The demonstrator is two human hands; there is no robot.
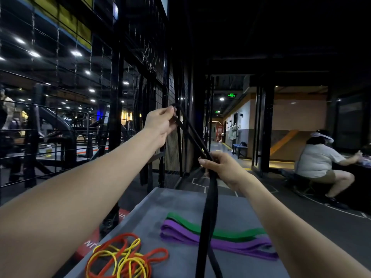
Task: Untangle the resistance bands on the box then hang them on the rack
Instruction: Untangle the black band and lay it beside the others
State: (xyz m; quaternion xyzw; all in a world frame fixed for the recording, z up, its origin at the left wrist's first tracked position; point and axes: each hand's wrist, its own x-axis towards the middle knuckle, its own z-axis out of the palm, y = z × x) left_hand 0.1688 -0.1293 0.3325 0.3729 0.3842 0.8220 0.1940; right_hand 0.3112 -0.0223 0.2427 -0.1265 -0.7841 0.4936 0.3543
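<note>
Above the box, the left hand pinches the black band at its top loop; the right hand grips it lower. The band runs from 11 o'clock down to 6, its tail cut off by the frame. The rack behind is too dark to make out.

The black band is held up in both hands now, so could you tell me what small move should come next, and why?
Probably lift the left hand to hook the black band onto the rack: its loop end is pinched there, while the right hand steadies it.
</note>
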